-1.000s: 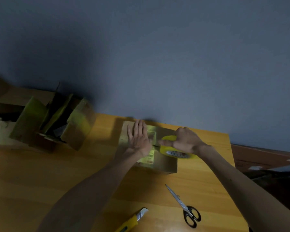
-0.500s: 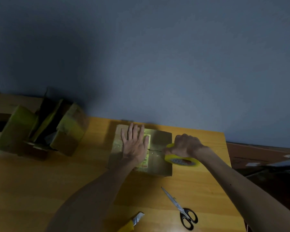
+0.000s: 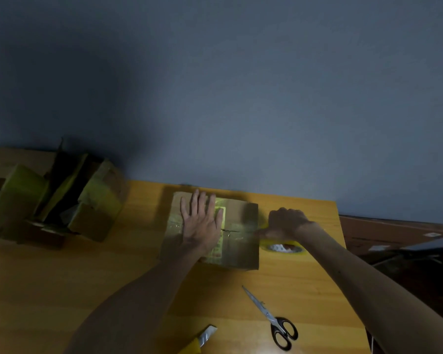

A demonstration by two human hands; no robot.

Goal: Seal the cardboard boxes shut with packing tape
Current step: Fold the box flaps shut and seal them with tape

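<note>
A small closed cardboard box [image 3: 241, 221] sits on the wooden table [image 3: 62, 290] near the wall. My left hand [image 3: 202, 223] lies flat on its top, fingers spread, pressing down. Clear tape [image 3: 237, 235] stretches across the top seam toward the right edge. My right hand [image 3: 284, 224] grips the yellow tape roll [image 3: 283, 247] just past the box's right side, low by the table.
An open cardboard box [image 3: 62, 200] with raised flaps stands at the left of the table. Scissors [image 3: 274, 320] lie in front of the small box, and a yellow utility knife [image 3: 200, 341] lies at the bottom edge. The table's right edge drops to a dark floor.
My right hand has pulled the tape roll rightward off the box top and down past its right edge. The left hand stays pressed on the box.
</note>
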